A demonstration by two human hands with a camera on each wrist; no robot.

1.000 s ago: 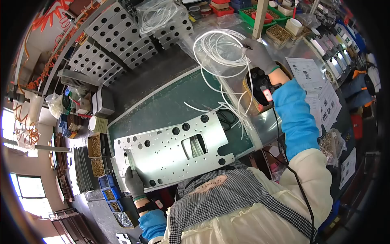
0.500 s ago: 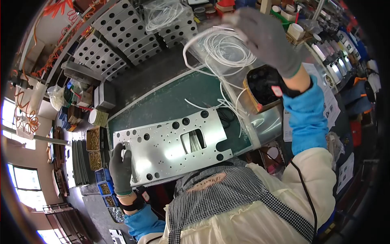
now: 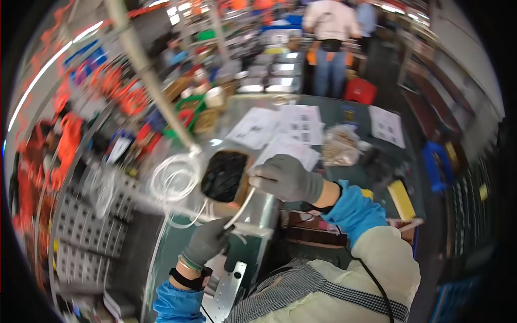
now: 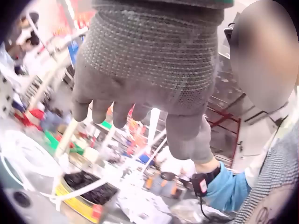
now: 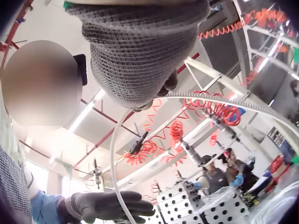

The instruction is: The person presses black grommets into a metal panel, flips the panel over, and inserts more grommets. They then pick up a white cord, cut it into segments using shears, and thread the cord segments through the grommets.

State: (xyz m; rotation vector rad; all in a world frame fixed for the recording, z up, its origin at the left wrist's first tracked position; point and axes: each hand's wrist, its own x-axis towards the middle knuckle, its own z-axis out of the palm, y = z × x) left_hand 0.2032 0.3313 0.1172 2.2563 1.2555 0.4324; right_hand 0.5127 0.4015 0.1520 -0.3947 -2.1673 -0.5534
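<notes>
My right hand (image 3: 285,177), in a grey glove, holds a thin white toothed strip (image 3: 245,207) in bent fingers. In the right wrist view the strip (image 5: 113,158) curves down from the right hand (image 5: 140,60) and crosses the left hand (image 5: 110,205), whose fingers look straight. My left hand (image 3: 207,242) is at the strip's lower part; whether it grips there is unclear. Fingers of the left hand (image 4: 149,65) extend downward in the left wrist view, apart from each other. Below the left hand, the holed metal plate (image 3: 229,288) shows partly.
A coil of white strip (image 3: 175,180) lies beside a box of black parts (image 3: 225,175). Papers (image 3: 256,126), a bag of small parts (image 3: 340,145) and a yellow block (image 3: 401,199) are beyond the right hand. A post (image 3: 148,70) rises behind the coil.
The head view has swung toward the papers and far aisle. My right hand has come back from above the coil with a strip, and my left hand has left the plate's end and is near it.
</notes>
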